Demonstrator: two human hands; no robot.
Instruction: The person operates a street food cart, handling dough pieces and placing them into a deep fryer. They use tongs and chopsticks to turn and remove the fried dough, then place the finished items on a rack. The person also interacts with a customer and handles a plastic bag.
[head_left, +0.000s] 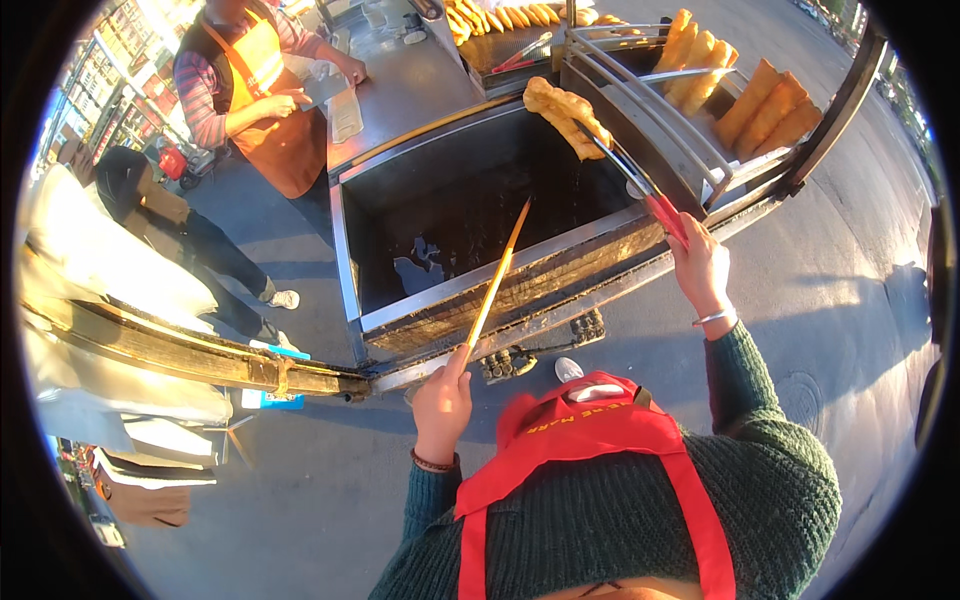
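My right hand (703, 264) is closed around the red handle of metal tongs (628, 171). The tongs grip a golden piece of fried dough (564, 114) above the right part of a rectangular fryer vat (457, 294) of dark oil. In my left hand (442, 409) is a long wooden chopstick (496, 281); whether it is one or a pair held together I cannot tell. It slants over the vat's near rim, and its darkened tip is over the oil. A few pale reflections show on the oil at the left.
Right of the vat, a metal rack (645, 97) holds upright fried dough pieces (769, 112). Beyond it lie more fried breads (510, 16) and red-handled tongs (523, 54). A co-worker in an orange apron (274, 127) handles flat dough (345, 116) at the steel counter (409, 82). Another person (202, 232) is at left.
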